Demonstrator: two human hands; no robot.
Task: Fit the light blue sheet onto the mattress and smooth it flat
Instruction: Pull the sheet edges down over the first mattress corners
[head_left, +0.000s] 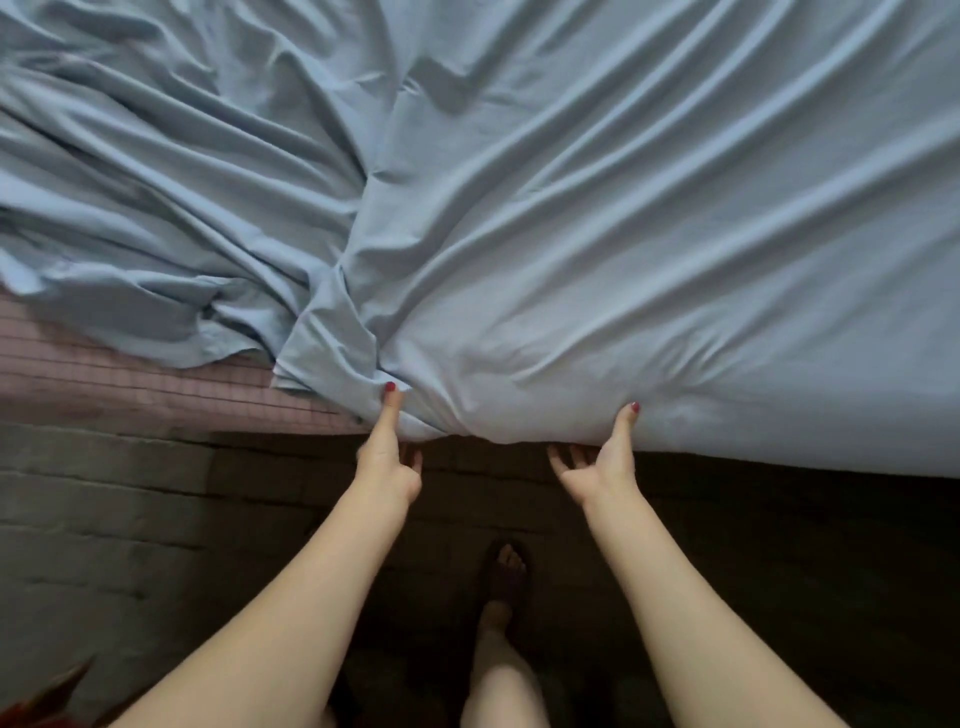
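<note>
Plainly, the light blue sheet (571, 208) lies rumpled over the mattress (130, 384), whose pink quilted corner shows bare left of the hands. At the mattress's near edge the left hand (387, 467) pinches the sheet's hem, thumb on top, fingers (413, 460) curled beneath. Just right of it, the right hand (597, 467) grips the hem likewise, fingers under.

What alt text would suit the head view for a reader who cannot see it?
Both hands, left hand and right hand, grip the near edge of a wrinkled light blue sheet with thumbs on top. A pink mattress shows uncovered at left.
</note>
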